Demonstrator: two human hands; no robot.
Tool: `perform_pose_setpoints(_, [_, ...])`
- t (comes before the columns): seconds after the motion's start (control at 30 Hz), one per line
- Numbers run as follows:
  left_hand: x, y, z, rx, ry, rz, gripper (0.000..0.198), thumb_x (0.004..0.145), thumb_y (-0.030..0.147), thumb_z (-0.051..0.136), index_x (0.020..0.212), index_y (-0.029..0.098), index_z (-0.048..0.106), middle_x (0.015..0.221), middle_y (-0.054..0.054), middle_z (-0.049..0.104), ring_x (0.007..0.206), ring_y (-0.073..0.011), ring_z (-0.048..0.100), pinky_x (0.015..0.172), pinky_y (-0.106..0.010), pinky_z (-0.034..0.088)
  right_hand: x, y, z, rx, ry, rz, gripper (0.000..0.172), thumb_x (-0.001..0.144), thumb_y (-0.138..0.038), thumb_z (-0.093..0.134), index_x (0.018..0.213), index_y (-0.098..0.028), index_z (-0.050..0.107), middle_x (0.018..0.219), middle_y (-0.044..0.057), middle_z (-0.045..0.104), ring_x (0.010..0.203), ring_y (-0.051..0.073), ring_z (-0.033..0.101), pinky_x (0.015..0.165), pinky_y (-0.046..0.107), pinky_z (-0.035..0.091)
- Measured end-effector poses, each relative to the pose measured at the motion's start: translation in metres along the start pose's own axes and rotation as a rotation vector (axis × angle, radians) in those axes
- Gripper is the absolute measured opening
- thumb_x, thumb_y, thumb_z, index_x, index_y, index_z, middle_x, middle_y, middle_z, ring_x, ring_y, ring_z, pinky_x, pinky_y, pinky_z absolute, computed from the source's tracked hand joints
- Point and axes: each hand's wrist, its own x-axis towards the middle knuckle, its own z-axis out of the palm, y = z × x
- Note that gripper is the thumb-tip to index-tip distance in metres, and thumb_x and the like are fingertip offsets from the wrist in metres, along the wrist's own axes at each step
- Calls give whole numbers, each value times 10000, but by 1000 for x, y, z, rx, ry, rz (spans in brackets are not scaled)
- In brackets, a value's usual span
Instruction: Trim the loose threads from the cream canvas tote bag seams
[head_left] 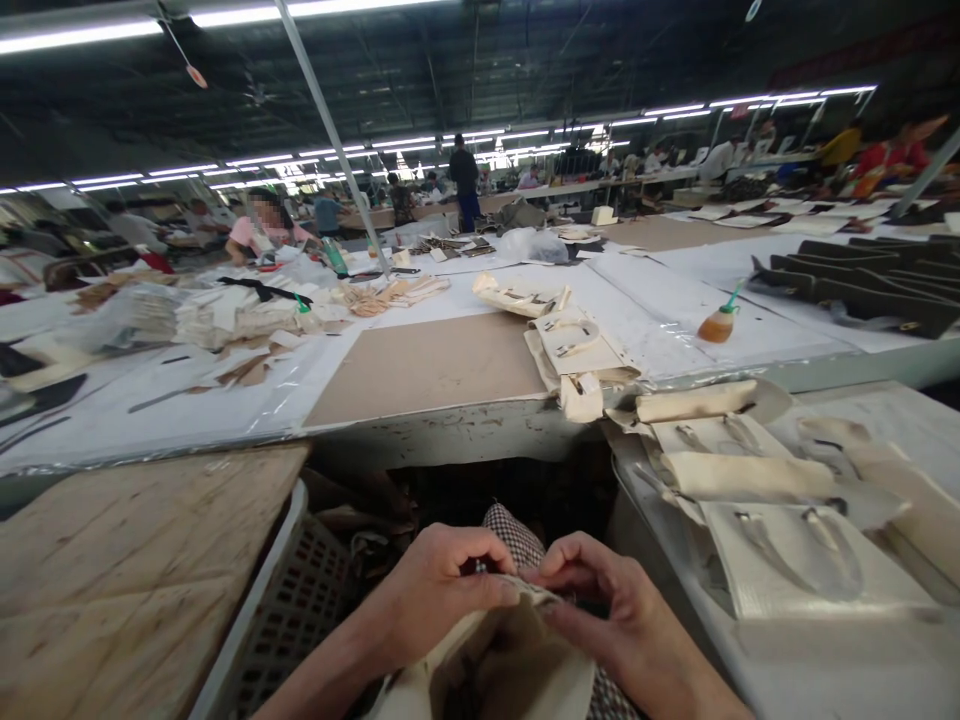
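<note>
A cream bag (536, 665) with its mouth facing me is held low in front of my body. My left hand (442, 590) pinches its upper edge between thumb and fingers. On the same edge, close beside, my right hand (600, 600) grips with thumb below and fingers above. The fingertips of both hands nearly meet, and the bit of edge between them is partly hidden. Behind and below the bag shows brown-and-white checked cloth (514, 535). To the right lie several cream bags with handles (810, 560), overlapping in a row.
A plastic basket (300, 590) stands at my left beside a wooden board (112, 560). Across the long table (450, 370) lie more cream bags (577, 345), a glue bottle (718, 322), dark folded pieces (870, 280) and scraps (247, 310). Other people work farther back.
</note>
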Motion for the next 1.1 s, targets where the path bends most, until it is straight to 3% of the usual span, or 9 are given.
perform_pose_setpoints(0.27, [13, -8, -11, -98, -128, -45, 169, 794, 292, 701, 818, 128, 736, 675, 36, 598, 628, -104, 472, 592, -199, 372, 6, 1, -10, 154, -154, 114, 142, 771, -115, 674, 896, -167, 629, 828, -5, 737, 666, 99, 620, 598, 175, 414])
perform_pose_setpoints(0.37, [15, -16, -12, -122, -145, -24, 183, 799, 305, 707, 825, 125, 727, 711, 21, 627, 644, -108, 493, 598, -198, 383, 11, 1, -10, 157, -179, 129, 206, 719, -62, 664, 885, -173, 615, 816, -21, 722, 690, 103, 615, 618, 176, 426])
perform_pose_setpoints(0.5, [15, -21, -10, -81, -71, 14, 181, 822, 321, 696, 822, 140, 705, 674, 44, 580, 617, -92, 457, 571, -185, 357, 14, -5, -2, -103, -89, 42, 245, 734, -48, 597, 930, -195, 611, 893, -16, 702, 834, 151, 650, 740, 224, 486])
perform_pose_setpoints(0.7, [13, -16, -8, -4, 16, 19, 104, 842, 231, 651, 802, 145, 694, 665, 51, 599, 625, -89, 488, 596, -182, 371, 10, -1, 18, -512, 43, 12, 245, 820, -233, 611, 1062, -231, 569, 1007, 16, 694, 892, 203, 664, 800, 308, 500])
perform_pose_setpoints(0.77, [13, -13, -8, 2, 20, 10, 90, 833, 217, 652, 799, 146, 696, 667, 51, 605, 631, -93, 496, 605, -187, 375, 11, 6, 23, -626, 119, -2, 222, 820, -249, 591, 1040, -238, 561, 983, 23, 699, 858, 220, 678, 757, 322, 501])
perform_pose_setpoints(0.9, [10, -11, -5, -23, 14, -7, 99, 826, 238, 668, 801, 150, 705, 683, 47, 620, 654, -106, 510, 626, -200, 386, 13, 18, 25, -731, 167, -71, 177, 845, -200, 491, 1002, -261, 547, 877, -5, 699, 706, 191, 689, 640, 282, 482])
perform_pose_setpoints(1.1, [10, -10, 1, -5, 20, -5, 36, 789, 192, 686, 792, 159, 699, 709, 47, 626, 682, -118, 529, 634, -209, 387, 15, 21, 20, -767, 143, -98, 268, 770, -88, 483, 972, -255, 534, 843, -16, 700, 734, 186, 691, 633, 258, 461])
